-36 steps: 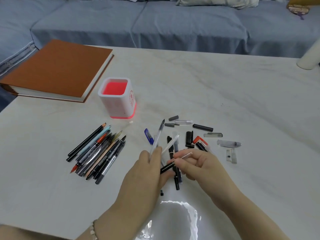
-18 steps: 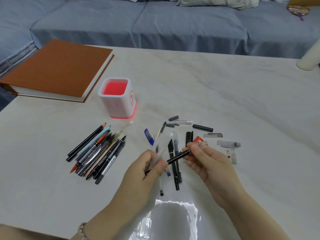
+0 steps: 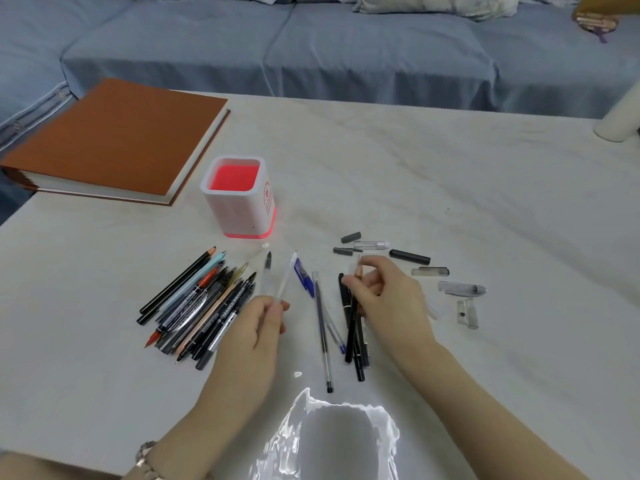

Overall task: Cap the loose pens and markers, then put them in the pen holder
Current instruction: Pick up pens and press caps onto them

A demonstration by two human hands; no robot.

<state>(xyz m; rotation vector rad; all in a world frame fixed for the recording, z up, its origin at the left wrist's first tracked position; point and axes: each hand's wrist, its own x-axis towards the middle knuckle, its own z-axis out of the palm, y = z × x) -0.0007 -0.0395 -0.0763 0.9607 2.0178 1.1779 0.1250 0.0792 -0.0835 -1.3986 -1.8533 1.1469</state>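
Brown-covered book (image 3: pixel 114 140): lies flat at the far left corner of the table (image 3: pixel 450 188), closed.

Pile of pens and pencils (image 3: pixel 204 303): lies left of centre, packed side by side, tips pointing away and to the right.

Pen holder (image 3: pixel 239 197): white, square, red inside, upright beyond the pile and just right of the book.

Left hand (image 3: pixel 258 327): fingers curled round two clear-barrelled pens (image 3: pixel 277 282), which slant up off the table with their far ends aimed towards the pen holder.

Blue cap (image 3: pixel 302 277): on the table just right of the held pens.

Loose pens (image 3: pixel 323 334): one long clear pen and several black ones lie between the two hands, roughly lengthwise.

Right hand (image 3: pixel 388 299): over the far ends of the black pens, fingers curled, thumb and forefinger pinching a small pale piece (image 3: pixel 359 270); it is too blurred to tell what it is.

Scattered caps (image 3: pixel 408 257): grey, black and clear, lying apart beyond and to the right of the right hand.

White cylinder (image 3: pixel 620 116): at the far right edge of the table.

Blue sofa (image 3: pixel 311 46): runs behind the table.
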